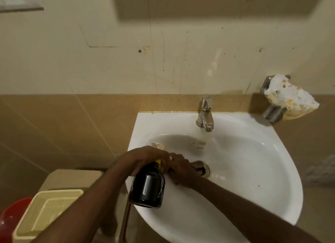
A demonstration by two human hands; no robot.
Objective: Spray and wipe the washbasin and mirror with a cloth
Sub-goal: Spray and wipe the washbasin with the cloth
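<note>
In the head view, the left hand [145, 157] has its fingers curled round the yellow-and-white trigger head of a dark spray bottle [147, 186], which hangs tilted over the front left rim of the white washbasin [253, 152]. The right hand [179, 167] lies inside the bowl just beside the bottle, fingers bent down over something brownish next to the drain [204, 169]; whether that is the cloth, I cannot tell. A chrome tap [205, 114] stands at the back rim, and a cream plastic basket [47, 212] sits lower left.
</note>
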